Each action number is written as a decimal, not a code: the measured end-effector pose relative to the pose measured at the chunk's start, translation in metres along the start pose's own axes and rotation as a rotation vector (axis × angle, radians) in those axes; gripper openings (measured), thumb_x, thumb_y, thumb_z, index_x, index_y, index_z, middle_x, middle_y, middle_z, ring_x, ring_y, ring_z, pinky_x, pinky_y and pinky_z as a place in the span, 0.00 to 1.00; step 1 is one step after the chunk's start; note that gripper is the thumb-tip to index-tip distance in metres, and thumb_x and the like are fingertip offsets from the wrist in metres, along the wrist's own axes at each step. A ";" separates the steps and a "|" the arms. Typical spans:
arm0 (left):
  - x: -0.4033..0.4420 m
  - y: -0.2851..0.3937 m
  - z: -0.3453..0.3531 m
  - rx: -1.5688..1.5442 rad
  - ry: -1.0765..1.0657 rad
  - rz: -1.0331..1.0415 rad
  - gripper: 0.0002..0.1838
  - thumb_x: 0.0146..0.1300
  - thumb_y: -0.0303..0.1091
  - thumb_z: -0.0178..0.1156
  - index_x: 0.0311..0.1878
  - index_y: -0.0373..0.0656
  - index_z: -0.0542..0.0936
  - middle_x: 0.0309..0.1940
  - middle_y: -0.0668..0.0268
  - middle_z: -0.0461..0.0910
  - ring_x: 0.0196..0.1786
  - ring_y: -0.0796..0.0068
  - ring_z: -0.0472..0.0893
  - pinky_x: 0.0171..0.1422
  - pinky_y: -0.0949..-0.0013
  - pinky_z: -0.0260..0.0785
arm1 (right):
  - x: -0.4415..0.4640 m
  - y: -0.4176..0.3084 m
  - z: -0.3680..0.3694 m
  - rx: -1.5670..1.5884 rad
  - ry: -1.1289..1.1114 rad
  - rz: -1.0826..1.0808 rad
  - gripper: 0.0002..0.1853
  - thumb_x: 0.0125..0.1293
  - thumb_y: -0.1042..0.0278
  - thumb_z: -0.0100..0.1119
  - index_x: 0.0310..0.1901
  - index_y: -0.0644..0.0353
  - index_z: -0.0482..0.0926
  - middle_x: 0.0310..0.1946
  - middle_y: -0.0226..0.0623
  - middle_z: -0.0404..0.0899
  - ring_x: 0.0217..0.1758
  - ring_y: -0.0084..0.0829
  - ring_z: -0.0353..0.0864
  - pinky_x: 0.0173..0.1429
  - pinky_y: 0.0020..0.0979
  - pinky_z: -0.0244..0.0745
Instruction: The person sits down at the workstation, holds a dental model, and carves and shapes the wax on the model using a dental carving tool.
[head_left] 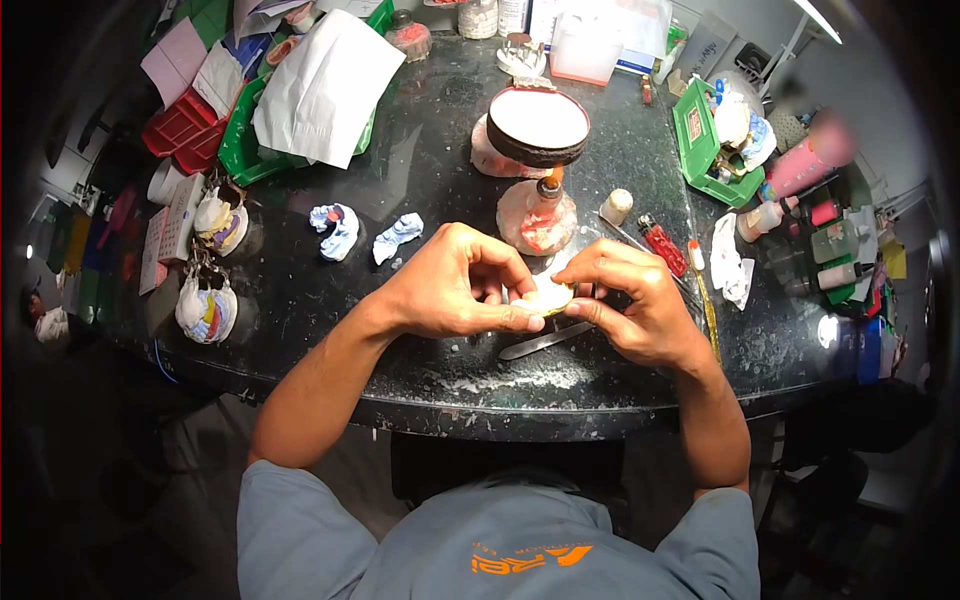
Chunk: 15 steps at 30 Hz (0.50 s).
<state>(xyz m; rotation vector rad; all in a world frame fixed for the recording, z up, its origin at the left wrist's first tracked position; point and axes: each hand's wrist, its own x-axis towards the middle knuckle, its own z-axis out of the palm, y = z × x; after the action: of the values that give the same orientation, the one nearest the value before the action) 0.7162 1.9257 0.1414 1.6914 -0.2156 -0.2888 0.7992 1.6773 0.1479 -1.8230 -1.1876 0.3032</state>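
Between my two hands I hold a small whitish piece with a yellowish edge (pixel 548 297), which looks like a dental cast; my fingers cover part of it. My left hand (pixel 460 285) pinches its left side with thumb and fingers. On its right side, my right hand (pixel 630 300) grips it in the same way. Just beyond my fingers stands a spirit burner (pixel 538 215), its glass smeared pink and white, with an orange glow at the wick. A flat metal spatula (pixel 545 342) lies on the dark table (pixel 420 365) beneath my hands.
Behind the burner is a round dish with a white top (pixel 540 122). A white cap (pixel 617 206), a red lighter (pixel 662 247) and a yellow tool (pixel 708 310) lie at right. Blue-white putty impressions (pixel 335 230) and mounted dental models (pixel 207 305) are at left. Green bins (pixel 705 145) stand farther back.
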 end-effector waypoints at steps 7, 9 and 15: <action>0.001 0.001 0.000 -0.008 -0.003 0.008 0.16 0.53 0.34 0.83 0.39 0.37 0.89 0.26 0.76 0.82 0.26 0.94 0.72 0.28 0.83 0.58 | 0.000 -0.005 0.000 -0.012 0.017 0.007 0.13 0.61 0.77 0.73 0.48 0.62 0.87 0.40 0.36 0.85 0.35 0.27 0.84 0.39 0.29 0.79; 0.000 0.001 0.000 -0.023 -0.002 0.014 0.16 0.53 0.34 0.83 0.40 0.37 0.89 0.27 0.75 0.84 0.27 0.93 0.73 0.29 0.83 0.59 | 0.001 -0.006 -0.001 -0.016 0.021 -0.006 0.13 0.60 0.77 0.73 0.47 0.62 0.87 0.40 0.36 0.85 0.35 0.27 0.84 0.39 0.29 0.79; -0.001 0.004 0.002 0.022 0.046 0.040 0.16 0.54 0.34 0.82 0.43 0.36 0.90 0.31 0.71 0.88 0.29 0.92 0.74 0.31 0.82 0.63 | 0.000 -0.006 -0.001 -0.024 0.052 -0.021 0.13 0.59 0.78 0.74 0.47 0.62 0.87 0.40 0.36 0.85 0.34 0.26 0.84 0.38 0.28 0.79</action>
<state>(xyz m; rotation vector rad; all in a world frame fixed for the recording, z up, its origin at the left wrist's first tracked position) 0.7146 1.9241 0.1455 1.7113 -0.2184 -0.2185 0.7959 1.6775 0.1532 -1.8275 -1.1781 0.2291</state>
